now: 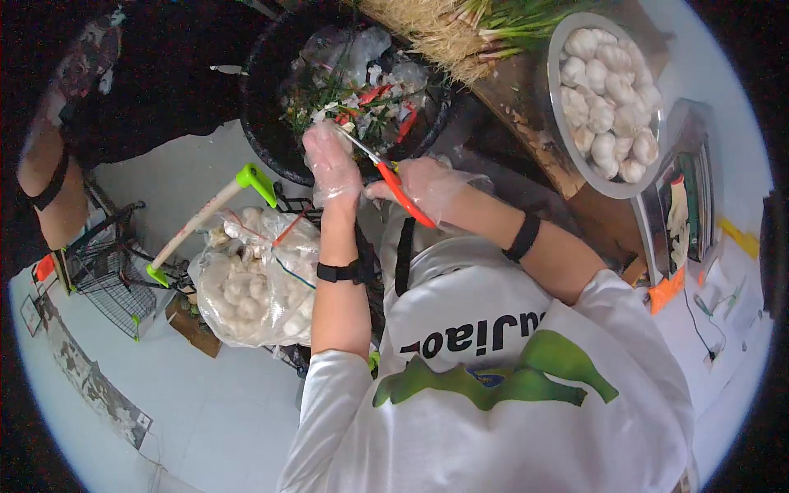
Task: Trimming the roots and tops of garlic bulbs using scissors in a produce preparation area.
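My left hand (pixel 334 163), in a clear plastic glove, is over the near part of a round black bin (pixel 253 132). Its fingers are closed around a pale piece (pixel 349 127) that looks like garlic, mostly hidden by the hand. The other hand, my right hand (pixel 425 185), is gloved too and grips scissors (pixel 394 185) with orange-red handles. Their metal blades point up and left, with the tips beside the pale piece. Scraps (pixel 370 98) of green leaves, peel, red bits and clear plastic lie inside the bin.
A metal bowl of garlic bulbs (pixel 607 101) stands at right on a wooden surface (pixel 524 135). Spring onions with roots (pixel 444 37) lie behind. A bag of garlic (pixel 246 289) rests at left by a cart handle (pixel 197 225). Another person's arm (pixel 61 197) shows far left.
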`<state>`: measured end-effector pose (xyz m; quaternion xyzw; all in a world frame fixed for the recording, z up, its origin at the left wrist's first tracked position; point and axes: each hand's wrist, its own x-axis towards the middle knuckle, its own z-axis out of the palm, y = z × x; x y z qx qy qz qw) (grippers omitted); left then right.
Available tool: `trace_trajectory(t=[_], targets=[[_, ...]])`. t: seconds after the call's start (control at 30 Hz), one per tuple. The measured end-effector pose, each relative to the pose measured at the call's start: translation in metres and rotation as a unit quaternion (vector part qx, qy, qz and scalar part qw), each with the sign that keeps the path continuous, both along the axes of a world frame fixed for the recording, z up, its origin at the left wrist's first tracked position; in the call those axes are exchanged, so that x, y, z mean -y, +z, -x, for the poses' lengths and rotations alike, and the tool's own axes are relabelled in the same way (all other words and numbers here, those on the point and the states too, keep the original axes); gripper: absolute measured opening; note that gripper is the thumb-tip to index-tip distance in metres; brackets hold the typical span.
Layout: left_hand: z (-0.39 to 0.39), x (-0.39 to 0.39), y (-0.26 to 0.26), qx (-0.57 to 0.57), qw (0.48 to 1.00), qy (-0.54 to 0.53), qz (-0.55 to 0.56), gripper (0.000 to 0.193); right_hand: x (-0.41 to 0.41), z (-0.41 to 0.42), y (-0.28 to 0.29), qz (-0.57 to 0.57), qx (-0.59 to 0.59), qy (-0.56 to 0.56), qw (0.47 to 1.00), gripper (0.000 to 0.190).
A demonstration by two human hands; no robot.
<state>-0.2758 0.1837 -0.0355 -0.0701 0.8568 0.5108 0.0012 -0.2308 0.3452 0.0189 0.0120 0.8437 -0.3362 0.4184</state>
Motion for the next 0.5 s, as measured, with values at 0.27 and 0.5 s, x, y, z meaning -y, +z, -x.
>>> trace_trajectory(t=[0.27, 0.5], targets=[[0.023, 0.003, -0.031, 0.141, 0.986, 0.073, 0.06, 0.051, 0.01, 0.025, -0.007, -0.035, 0.01, 0.014, 0.999, 0.088], [0.019, 0.011, -0.047, 0.263, 0.888, 0.219, -0.307, 0.049, 0.004, 0.035, -0.041, -0.04, 0.057, 0.013, 0.998, 0.078]])
